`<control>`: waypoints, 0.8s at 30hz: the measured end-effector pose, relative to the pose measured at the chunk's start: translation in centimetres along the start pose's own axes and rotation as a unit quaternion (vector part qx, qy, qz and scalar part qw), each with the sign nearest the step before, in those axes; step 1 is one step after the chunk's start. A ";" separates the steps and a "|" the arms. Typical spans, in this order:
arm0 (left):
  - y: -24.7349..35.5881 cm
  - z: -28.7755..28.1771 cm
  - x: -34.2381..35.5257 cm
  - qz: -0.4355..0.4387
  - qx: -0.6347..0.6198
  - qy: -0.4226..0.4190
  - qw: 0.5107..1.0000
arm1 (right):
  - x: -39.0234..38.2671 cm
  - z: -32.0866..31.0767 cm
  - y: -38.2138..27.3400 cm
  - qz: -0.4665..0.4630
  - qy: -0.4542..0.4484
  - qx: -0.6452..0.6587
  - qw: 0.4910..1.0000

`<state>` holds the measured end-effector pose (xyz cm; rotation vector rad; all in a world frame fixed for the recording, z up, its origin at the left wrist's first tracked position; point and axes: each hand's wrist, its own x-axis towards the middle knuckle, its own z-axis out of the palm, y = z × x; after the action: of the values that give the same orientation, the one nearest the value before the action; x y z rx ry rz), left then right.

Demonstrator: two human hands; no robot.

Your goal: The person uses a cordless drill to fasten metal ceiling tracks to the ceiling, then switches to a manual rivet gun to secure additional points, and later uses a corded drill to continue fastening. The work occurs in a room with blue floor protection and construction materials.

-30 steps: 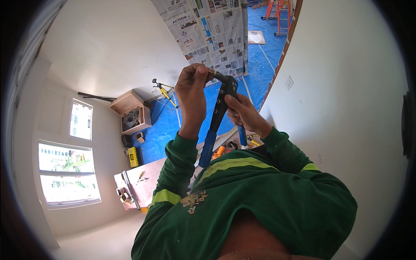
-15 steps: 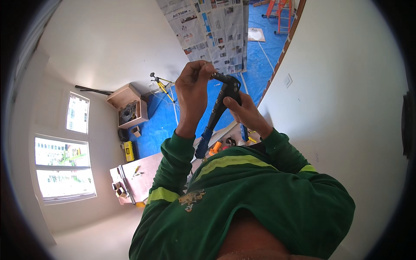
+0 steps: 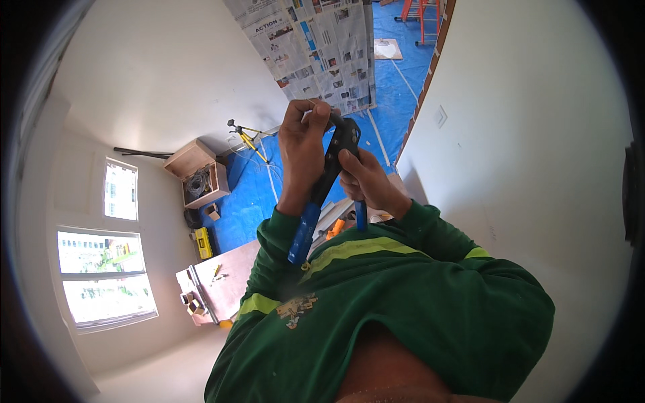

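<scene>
Head view: held blue-handled hand riveter [image 3: 328, 173] in curled right hand [image 3: 368, 178]; pinched at nosepiece [image 3: 336, 119] with left hand [image 3: 302, 151]; seemingly needed straight alignment.

Room under renovation — blue tarp [image 3: 245, 201] underfoot, newspaper-covered panel [image 3: 322, 54], red ladder [image 3: 422, 27].

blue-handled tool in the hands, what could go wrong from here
Fingertips of the left hand sit by the nose of the blue-handled tool, so they might get pinched if its handles close. The right hand grips it high up, so it could perhaps twist or slip.
</scene>
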<state>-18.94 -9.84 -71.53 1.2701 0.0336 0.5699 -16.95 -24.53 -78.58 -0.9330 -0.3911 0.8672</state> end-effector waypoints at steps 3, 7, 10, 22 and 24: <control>0.3 -1.2 0.6 -0.030 0.029 -0.046 0.998 | 0.3 -0.3 -0.6 -0.011 0.013 -0.035 0.999; 2.3 -2.5 0.9 -0.006 0.135 -0.098 0.986 | 1.1 -1.1 -2.7 -0.076 0.040 -0.113 0.990; 4.9 -2.7 1.2 0.018 0.221 -0.074 0.972 | 2.2 -1.4 -4.3 -0.107 0.044 -0.098 0.988; 9.4 -0.4 3.9 0.080 0.247 -0.083 0.962 | 4.0 -0.2 -5.1 -0.168 0.024 -0.066 0.983; 9.5 0.1 5.2 0.103 0.310 -0.118 0.938 | 3.7 -0.3 -5.0 -0.159 0.017 -0.077 0.984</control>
<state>-18.08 -6.09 -61.41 1.9695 -0.1320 0.6031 -12.13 -23.26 -74.83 -0.9945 -0.5668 0.5340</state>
